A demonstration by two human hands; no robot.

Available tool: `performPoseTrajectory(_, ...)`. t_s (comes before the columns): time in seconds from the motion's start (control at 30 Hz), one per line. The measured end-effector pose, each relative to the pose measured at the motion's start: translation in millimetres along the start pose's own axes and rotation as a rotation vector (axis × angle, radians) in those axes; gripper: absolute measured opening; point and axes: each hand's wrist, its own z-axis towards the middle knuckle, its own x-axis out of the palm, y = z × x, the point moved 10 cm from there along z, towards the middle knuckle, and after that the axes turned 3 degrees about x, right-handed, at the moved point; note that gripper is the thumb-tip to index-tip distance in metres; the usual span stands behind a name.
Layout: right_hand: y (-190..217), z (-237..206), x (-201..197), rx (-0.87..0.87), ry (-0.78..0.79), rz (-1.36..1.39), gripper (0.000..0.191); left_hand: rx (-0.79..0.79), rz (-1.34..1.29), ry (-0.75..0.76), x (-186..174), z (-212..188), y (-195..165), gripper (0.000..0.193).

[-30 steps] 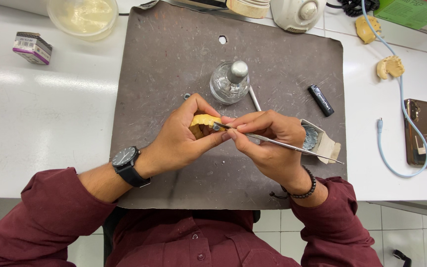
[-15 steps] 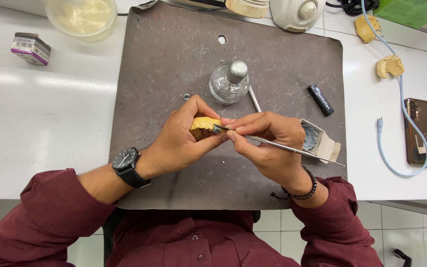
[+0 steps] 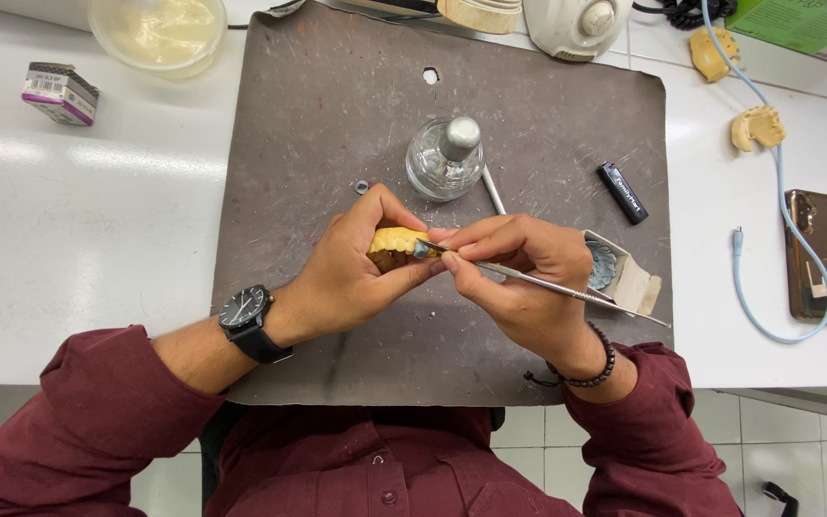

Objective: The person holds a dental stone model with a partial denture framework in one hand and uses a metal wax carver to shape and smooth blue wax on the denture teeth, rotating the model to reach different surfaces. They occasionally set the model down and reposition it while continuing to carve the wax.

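sleeves: dark red shirt at the bottom of the view, forearms coming up onto the mat (image 3: 337, 124)
left hand: (image 3: 351, 273) clenched round the yellow tooth model (image 3: 396, 241), thumb and fingers cupping it just above the middle of the mat; black watch (image 3: 244, 313) on that wrist
right hand: (image 3: 519, 278) pinching a thin metal tool (image 3: 567, 287) like a pen, tip touching the model's top edge, handle running off to the right; bead bracelet (image 3: 593, 364) on the wrist
what changed: honestly almost nothing vs a second ago. Both hands and the model sit where they were, and the tool tip has only crept a hair along the model. So it reads as slow fine work on one spot, not a new step
just behind the hands: small open box (image 3: 624, 278) partly under the tool, glass bottle with a metal cap (image 3: 444, 158), black lighter (image 3: 622, 192)
further right: phone (image 3: 813, 251) with a pale blue cable (image 3: 768, 230), two more yellow models (image 3: 756, 125) near it
far left: clear bowl (image 3: 157, 33), small box (image 3: 59, 93) on the white table (image 3: 78, 239)
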Motion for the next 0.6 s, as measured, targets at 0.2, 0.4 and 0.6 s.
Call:
performPoseTrajectory(0.2,2.0,-0.8,-0.8,-0.01,-0.009,-0.021,0.013,-0.002,-0.052,-0.009,-0.7,-1.0,0.6,0.036)
performPoseTrajectory(0.4,0.7,-1.9,-2.0,0.006,-0.026,-0.003,0.013,0.0,-0.02,-0.026,-1.6,-0.1,-2.7,0.037)
performPoseTrajectory(0.6,2.9,-1.7,1.5,-0.016,0.011,0.002,0.014,-0.24,-0.158,-0.002,2.3,-3.5,18.7,0.038)
